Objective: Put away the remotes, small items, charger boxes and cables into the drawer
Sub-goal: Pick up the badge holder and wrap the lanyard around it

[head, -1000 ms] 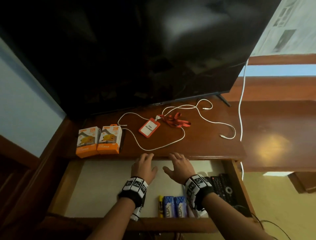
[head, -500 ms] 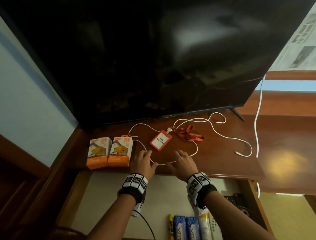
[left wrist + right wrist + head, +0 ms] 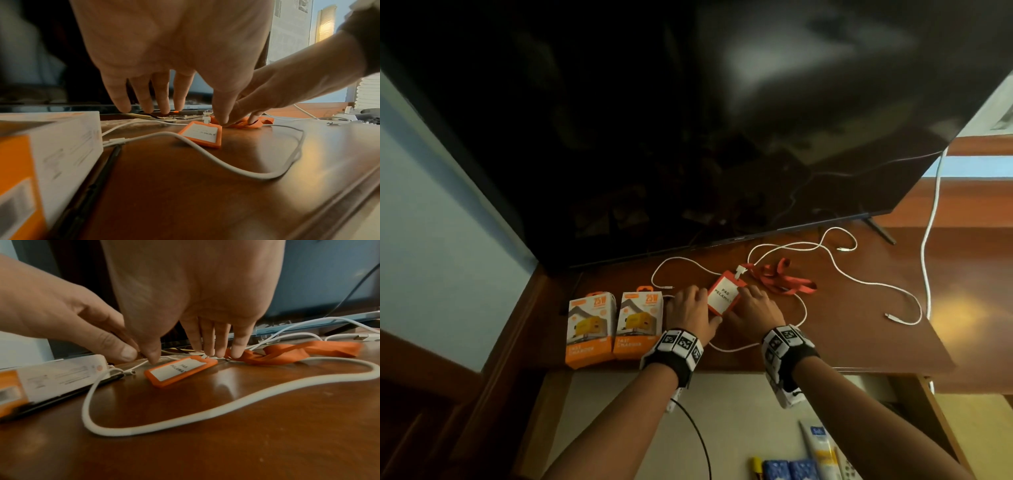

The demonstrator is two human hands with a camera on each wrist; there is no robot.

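Observation:
An orange ID card holder (image 3: 723,296) lies on the wooden tabletop, its orange lanyard (image 3: 784,281) bunched to the right. My left hand (image 3: 690,303) and right hand (image 3: 751,305) flank it with straight fingers. In the right wrist view my right hand (image 3: 185,355) has its fingertips (image 3: 218,353) on the holder's (image 3: 180,369) top edge and the lanyard (image 3: 287,353). The left hand's (image 3: 185,113) thumb reaches the holder's (image 3: 202,134) far corner. A white cable (image 3: 804,308) loops around both hands. Two orange-and-white charger boxes (image 3: 590,329) (image 3: 638,322) lie left of them.
A big dark TV (image 3: 688,120) overhangs the back of the tabletop. The open drawer (image 3: 619,411) lies below the front edge, holding blue packets (image 3: 787,469), a tube (image 3: 822,448) and a yellow marker (image 3: 756,462). Another white cable (image 3: 931,240) hangs at the right.
Both hands have moved forward from the tabletop's front edge to the ID card holder. The head view has tilted, so less of the drawer shows.

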